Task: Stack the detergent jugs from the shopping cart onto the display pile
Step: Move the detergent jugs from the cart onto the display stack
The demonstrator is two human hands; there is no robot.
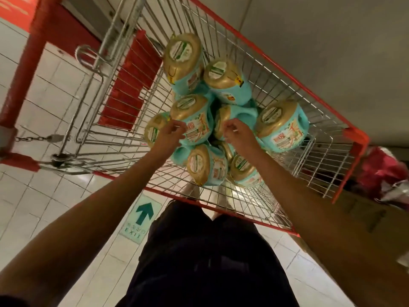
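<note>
Detergent jugs [281, 127] piled in a shopping cart [327, 160]
Left hand [171, 134] and right hand [238, 135] curl against two jugs; cannot tell whether either grips.

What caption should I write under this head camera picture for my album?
Left hand and right hand reach into a red-rimmed shopping cart holding teal, gold-capped detergent jugs.

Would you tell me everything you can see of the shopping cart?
The shopping cart is a silver wire basket with a red-orange rim, a red handle bar, a red child-seat flap and a chained coin lock. It stands on white floor tiles and holds a heap of teal detergent jugs with gold tops. The left hand and right hand reach in over its near rim.
</note>
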